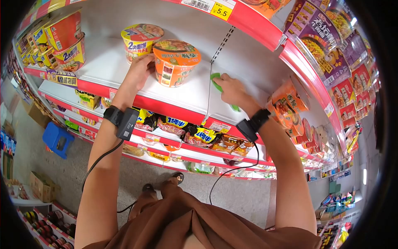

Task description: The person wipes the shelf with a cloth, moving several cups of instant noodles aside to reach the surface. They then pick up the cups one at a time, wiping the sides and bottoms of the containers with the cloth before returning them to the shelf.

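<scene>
An orange instant noodle cup (pixel 177 63) stands upright on the white shelf (pixel 99 68). My left hand (pixel 141 71) is at its left side, fingers bent against the cup, with the fingertips partly hidden. Just behind that hand, a yellow instant noodle cup (pixel 140 40) with a red and white lid stands beside the orange one. Further right, my right hand (pixel 233 89) presses a green cloth (pixel 216 83) on the shelf surface, close to a seam between shelf panels. Part of the cloth shows below the palm.
Stacked noodle cups (pixel 68 47) fill the shelf's left end. More orange cups (pixel 289 103) stand at the right. A red price rail (pixel 166 106) edges the shelf, with bagged snacks (pixel 203 135) below. A blue stool (pixel 58 139) is on the floor. Black cables hang from both wrist devices.
</scene>
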Tool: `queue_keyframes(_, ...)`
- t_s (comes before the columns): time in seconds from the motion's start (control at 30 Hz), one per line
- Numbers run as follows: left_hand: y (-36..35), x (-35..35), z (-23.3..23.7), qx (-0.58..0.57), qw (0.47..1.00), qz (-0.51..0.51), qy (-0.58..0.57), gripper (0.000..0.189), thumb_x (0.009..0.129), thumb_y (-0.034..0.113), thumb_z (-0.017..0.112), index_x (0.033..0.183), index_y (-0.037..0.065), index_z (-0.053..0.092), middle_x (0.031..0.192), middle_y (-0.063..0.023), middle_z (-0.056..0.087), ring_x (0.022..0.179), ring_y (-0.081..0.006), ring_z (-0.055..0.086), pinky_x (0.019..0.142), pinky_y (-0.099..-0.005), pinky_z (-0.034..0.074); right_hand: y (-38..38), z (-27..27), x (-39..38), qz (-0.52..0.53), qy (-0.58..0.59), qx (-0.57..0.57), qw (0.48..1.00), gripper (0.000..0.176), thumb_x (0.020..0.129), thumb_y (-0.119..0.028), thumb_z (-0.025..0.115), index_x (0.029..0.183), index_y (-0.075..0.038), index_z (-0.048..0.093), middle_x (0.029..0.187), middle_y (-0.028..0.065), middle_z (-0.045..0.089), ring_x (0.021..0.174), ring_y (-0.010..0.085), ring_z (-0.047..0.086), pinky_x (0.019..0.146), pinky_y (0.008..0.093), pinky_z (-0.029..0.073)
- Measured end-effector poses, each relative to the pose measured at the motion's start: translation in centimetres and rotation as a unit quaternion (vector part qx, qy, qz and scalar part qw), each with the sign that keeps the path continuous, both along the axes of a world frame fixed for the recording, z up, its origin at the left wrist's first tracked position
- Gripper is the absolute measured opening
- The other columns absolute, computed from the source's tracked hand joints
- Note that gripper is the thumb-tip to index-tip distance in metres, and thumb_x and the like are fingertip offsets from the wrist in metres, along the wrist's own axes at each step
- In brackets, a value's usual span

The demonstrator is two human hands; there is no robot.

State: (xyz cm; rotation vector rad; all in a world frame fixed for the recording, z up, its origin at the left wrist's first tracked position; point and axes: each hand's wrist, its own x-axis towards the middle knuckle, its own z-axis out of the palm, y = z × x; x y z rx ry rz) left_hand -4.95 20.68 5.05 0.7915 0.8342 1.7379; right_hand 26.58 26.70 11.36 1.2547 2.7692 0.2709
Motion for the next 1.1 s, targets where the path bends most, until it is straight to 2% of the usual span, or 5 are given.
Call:
queue_keyframes(0.2, -0.1, 0.1, 0.2, 0.000, 1.000, 0.002, 0.002, 0.022, 0.096, 0.017, 0.052, 0.107, 0.002, 0.062, 0.099, -0.0068, 0.065, 0.090, -0.0167, 0.060, 0.084, -0.0308, 0.048, -1.3, 0.2, 1.5, 0.030, -0.004, -0.008, 1.000, 0.063, 0.071, -0.001, 0.054, 0.132, -0.013, 0.050, 0.118, 0.0171, 0.052, 0.101, 0.0376, 0.060, 0.085, 0.0458, 0.049)
queue_keyframes(0.57, 0.3, -0.4, -0.3, 0.016, 1.000, -0.014, 0.015, 0.022, 0.095, 0.016, 0.052, 0.108, 0.001, 0.062, 0.101, -0.0072, 0.064, 0.093, -0.0177, 0.060, 0.086, -0.0323, 0.048, 7.8, -0.8, -1.3, -0.038, 0.008, 0.001, 0.999, 0.048, 0.075, -0.003, 0.052, 0.122, -0.010, 0.055, 0.117, 0.0187, 0.053, 0.103, 0.0378, 0.059, 0.088, 0.0453, 0.048)
queue_keyframes(0.6, 0.3, -0.4, -0.4, 0.015, 1.000, -0.012, 0.012, 0.022, 0.095, 0.016, 0.052, 0.108, 0.001, 0.062, 0.101, -0.0073, 0.064, 0.093, -0.0179, 0.060, 0.086, -0.0321, 0.048, 7.5, -0.7, -1.4, -0.037, 0.027, 0.004, 0.999, 0.039, 0.077, -0.005, 0.052, 0.115, -0.008, 0.059, 0.115, 0.0180, 0.055, 0.105, 0.0372, 0.058, 0.090, 0.0451, 0.048)
queue_keyframes(0.73, 0.4, -0.5, -0.5, 0.012, 1.000, -0.008, 0.002, 0.023, 0.095, 0.016, 0.051, 0.108, 0.001, 0.062, 0.101, -0.0073, 0.065, 0.094, -0.0181, 0.061, 0.086, -0.0319, 0.048, 4.6, -0.4, -0.7, -0.025, -0.014, 0.018, 0.999, 0.054, 0.072, -0.002, 0.054, 0.125, -0.013, 0.055, 0.113, 0.0162, 0.054, 0.099, 0.0373, 0.060, 0.084, 0.0452, 0.049)
queue_keyframes(1.1, -0.6, 0.3, 0.4, 0.014, 1.000, 0.004, 0.004, 0.022, 0.096, 0.015, 0.050, 0.108, 0.001, 0.063, 0.099, -0.0074, 0.066, 0.089, -0.0170, 0.061, 0.085, -0.0315, 0.048, -1.8, 0.2, 3.0, 0.039, -0.009, -0.013, 0.999, 0.045, 0.073, -0.004, 0.055, 0.119, -0.007, 0.058, 0.114, 0.0190, 0.054, 0.099, 0.0383, 0.059, 0.085, 0.0463, 0.049)
